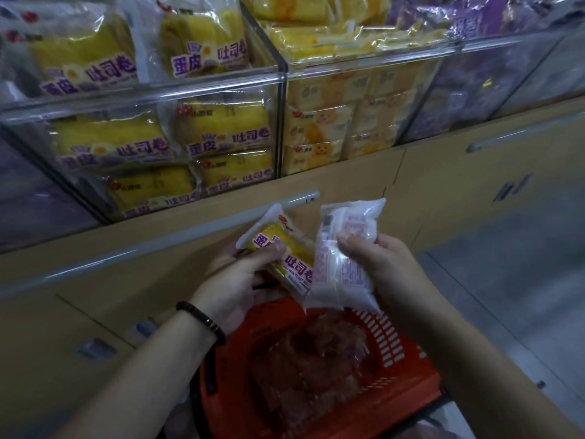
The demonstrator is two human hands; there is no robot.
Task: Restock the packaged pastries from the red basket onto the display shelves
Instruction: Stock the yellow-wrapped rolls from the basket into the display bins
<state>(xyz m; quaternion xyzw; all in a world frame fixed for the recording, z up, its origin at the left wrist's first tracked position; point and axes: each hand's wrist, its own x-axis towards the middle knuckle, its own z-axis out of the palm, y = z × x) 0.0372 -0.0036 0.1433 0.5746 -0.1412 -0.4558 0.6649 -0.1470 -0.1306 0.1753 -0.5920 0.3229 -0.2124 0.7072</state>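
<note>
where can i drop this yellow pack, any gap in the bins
Little in the bins: the egg-roll bin is heaped past its rim, the bear-pack bin full. Bare: beige cabinet strip before them, grey floor right of the red basket.

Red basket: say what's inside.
The red basket holds clear-wrapped packets, dim and blurred. The white packet in the right hand and yellow packet in the left hand cover its far edge.

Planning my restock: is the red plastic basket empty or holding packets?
Holding packets: several clear-wrapped packets lie inside the red plastic basket.
</note>
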